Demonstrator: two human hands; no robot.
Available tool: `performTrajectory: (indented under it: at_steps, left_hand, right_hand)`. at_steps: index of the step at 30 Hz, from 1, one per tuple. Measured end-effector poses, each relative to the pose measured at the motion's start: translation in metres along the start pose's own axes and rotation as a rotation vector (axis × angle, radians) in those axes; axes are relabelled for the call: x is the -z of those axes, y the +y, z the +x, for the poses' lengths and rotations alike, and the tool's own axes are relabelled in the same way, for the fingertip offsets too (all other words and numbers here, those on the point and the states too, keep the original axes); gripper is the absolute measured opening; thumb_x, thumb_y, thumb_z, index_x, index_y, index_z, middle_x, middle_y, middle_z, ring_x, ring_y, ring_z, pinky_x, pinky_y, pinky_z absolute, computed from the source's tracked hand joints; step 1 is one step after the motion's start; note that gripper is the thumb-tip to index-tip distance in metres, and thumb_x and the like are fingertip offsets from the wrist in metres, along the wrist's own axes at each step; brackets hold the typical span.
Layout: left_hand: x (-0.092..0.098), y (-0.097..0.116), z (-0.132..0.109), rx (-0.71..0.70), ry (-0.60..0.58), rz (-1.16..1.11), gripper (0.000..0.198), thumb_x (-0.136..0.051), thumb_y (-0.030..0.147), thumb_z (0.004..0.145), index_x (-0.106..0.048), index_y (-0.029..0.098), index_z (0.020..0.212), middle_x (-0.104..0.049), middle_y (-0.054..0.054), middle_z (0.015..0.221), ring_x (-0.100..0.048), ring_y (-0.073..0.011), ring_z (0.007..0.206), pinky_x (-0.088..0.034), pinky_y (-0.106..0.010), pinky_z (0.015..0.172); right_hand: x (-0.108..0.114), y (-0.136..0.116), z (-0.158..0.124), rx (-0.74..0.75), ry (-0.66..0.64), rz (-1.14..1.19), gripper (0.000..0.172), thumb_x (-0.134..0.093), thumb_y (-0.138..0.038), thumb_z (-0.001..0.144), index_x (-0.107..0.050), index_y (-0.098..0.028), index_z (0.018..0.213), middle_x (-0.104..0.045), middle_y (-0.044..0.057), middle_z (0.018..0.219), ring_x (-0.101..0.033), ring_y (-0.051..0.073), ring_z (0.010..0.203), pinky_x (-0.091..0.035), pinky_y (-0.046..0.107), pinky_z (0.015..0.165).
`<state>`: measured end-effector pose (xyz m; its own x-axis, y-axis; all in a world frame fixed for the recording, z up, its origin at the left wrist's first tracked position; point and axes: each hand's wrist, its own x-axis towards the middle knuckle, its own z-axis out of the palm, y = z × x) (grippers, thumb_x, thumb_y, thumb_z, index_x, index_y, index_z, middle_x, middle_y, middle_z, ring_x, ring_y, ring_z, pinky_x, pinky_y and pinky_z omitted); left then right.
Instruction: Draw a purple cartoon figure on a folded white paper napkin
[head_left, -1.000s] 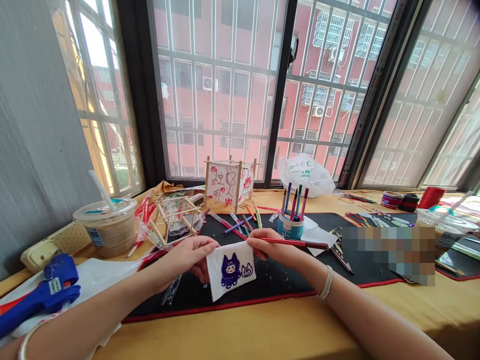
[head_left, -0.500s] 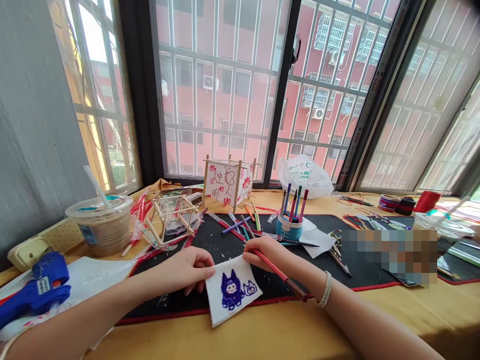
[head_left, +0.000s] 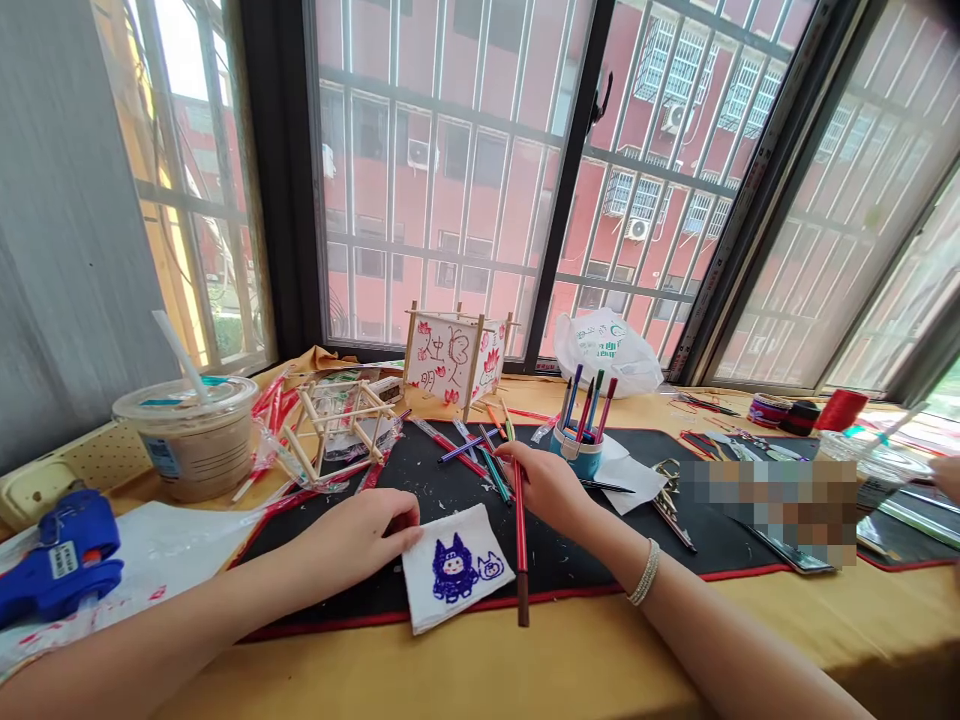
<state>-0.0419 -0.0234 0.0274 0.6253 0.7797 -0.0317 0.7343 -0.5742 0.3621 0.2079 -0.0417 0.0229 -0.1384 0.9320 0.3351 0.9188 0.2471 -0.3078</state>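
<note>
A white cloth square [head_left: 480,530] with a purple cartoon drawing lies partly on the black mat. My left hand [head_left: 382,535] pinches its left edge between thumb and fingers. Just beyond the cloth's right side, my right hand [head_left: 536,480] is closed around red pens [head_left: 520,530], which point down towards the table's front edge. A brown tip shows at their lower end. Behind my right hand stands a blue pen cup [head_left: 576,455] holding several markers. Loose purple, green and red pens [head_left: 491,468] lie on the mat beyond the cloth.
A lidded drink cup [head_left: 187,440] and a blue glue gun [head_left: 64,560] are at the left. Farther back stand a bare stick frame [head_left: 341,425] and a painted lantern [head_left: 446,360]. A plastic bag [head_left: 607,350] rests by the window. Another person's hand [head_left: 946,475] shows at the far right.
My right hand has let go of the cloth's top edge and moved slightly up and right. The red pens have swung to point downward. The cloth now lies lower and flatter.
</note>
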Motion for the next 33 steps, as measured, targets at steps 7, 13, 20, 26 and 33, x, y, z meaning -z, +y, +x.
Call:
performTrajectory:
  at_steps: [7,13,20,26,33]
  left_hand:
    - [-0.001,0.0,0.001,-0.015,0.008,-0.01,0.019,-0.055,0.034,0.093,-0.062,0.015,0.091,-0.064,-0.002,0.094,-0.061,-0.0177,0.09,-0.05,-0.04,0.084]
    - [-0.001,0.002,-0.002,0.002,0.002,-0.05,0.017,-0.057,0.031,0.092,-0.062,0.015,0.088,-0.064,-0.002,0.091,-0.061,-0.017,0.087,-0.05,-0.038,0.082]
    - [-0.002,0.003,0.0,-0.025,0.011,-0.22,0.02,-0.056,0.033,0.092,-0.06,0.015,0.083,-0.061,0.001,0.08,-0.059,-0.016,0.08,-0.049,-0.036,0.078]
    - [-0.008,-0.006,0.007,-0.047,-0.062,-0.477,0.029,-0.052,0.043,0.093,-0.057,0.015,0.091,-0.058,0.003,0.075,-0.056,-0.0115,0.064,-0.048,-0.028,0.062]
    - [-0.008,-0.011,0.01,0.022,-0.04,-0.424,0.023,-0.057,0.038,0.091,-0.059,0.015,0.085,-0.059,0.002,0.075,-0.058,-0.0129,0.068,-0.05,-0.031,0.068]
  right_hand:
    - [0.001,0.02,0.011,-0.237,0.038,0.088,0.025,-0.051,-0.024,0.096,-0.059,-0.013,0.117,-0.07,0.006,0.094,-0.067,0.016,0.078,-0.054,0.034,0.075]
    - [-0.001,0.029,0.014,-0.306,0.057,0.119,0.025,-0.056,-0.033,0.095,-0.061,-0.015,0.111,-0.066,0.007,0.107,-0.065,0.018,0.09,-0.055,0.038,0.08]
    - [0.001,0.025,0.015,-0.305,0.085,0.131,0.023,-0.055,-0.033,0.095,-0.063,-0.015,0.106,-0.067,0.006,0.102,-0.065,0.018,0.089,-0.054,0.039,0.082]
    - [0.002,0.023,0.014,-0.274,0.107,0.187,0.025,-0.05,-0.035,0.098,-0.064,-0.014,0.098,-0.066,0.002,0.083,-0.064,0.014,0.073,-0.054,0.034,0.073]
    - [0.005,0.033,0.015,-0.267,0.173,0.229,0.026,-0.055,-0.033,0.095,-0.06,-0.015,0.112,-0.067,0.002,0.088,-0.064,0.015,0.073,-0.053,0.035,0.074]
